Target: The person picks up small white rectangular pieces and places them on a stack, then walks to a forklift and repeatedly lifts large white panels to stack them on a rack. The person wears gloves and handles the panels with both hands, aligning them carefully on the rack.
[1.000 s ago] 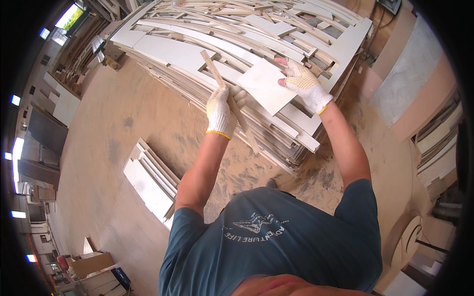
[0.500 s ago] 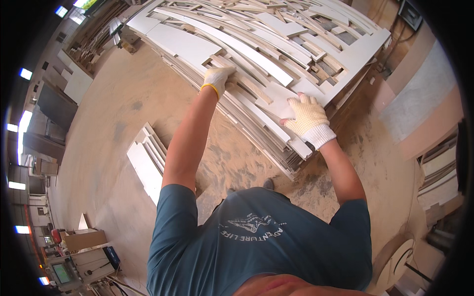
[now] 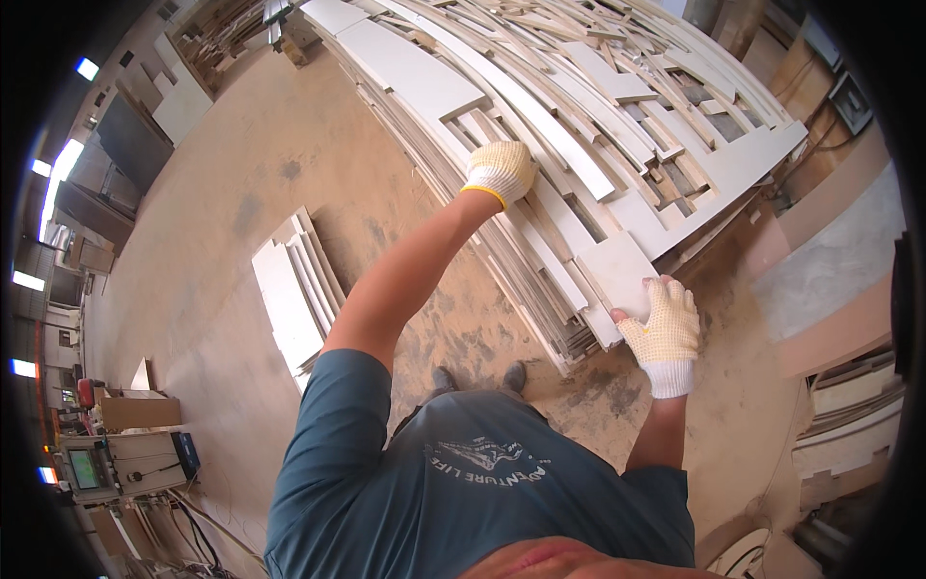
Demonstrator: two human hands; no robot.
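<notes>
With the left grip point(image 3: 500, 172) in the head view, curling down over wooden strips point(image 3: 552, 207) on the large stack point(image 3: 567, 340), hiding the fingertips and making it impossible to tell whether pinching anything. With the right grip point(image 3: 664, 326), spreading thumb and fingers, touching the near edge of the white panel point(image 3: 617, 262) lying just ahead and left. Beyond the left grip, showing a broad white board point(image 3: 415, 72); nearer and well to its left, showing a smaller stack point(image 3: 289, 299) resting on the floor point(image 3: 453, 289).
</notes>
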